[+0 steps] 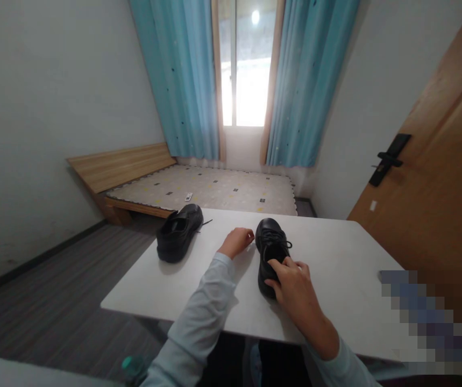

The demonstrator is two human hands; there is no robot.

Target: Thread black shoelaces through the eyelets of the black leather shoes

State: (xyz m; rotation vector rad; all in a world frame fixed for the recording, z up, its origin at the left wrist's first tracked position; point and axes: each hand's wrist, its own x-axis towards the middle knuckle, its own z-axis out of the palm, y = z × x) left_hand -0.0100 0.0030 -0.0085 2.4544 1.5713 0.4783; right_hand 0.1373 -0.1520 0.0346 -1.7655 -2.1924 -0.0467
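A black lace-up shoe sits on the white table, its toe pointing away from me and its laces tied in a bow. My right hand grips its heel end, with the thumb on the outer side and fingers at the opening. Just left of the same shoe, my left hand hovers low over the tabletop with its fingers curled in and nothing visible in them. A second black shoe stands at the table's left edge, a loose lace trailing off its right side.
Past the table is a bed with a patterned mattress and a small white object on it. A blurred-out patch covers something at the table's right edge. A wooden door stands at right; a green-topped item is below.
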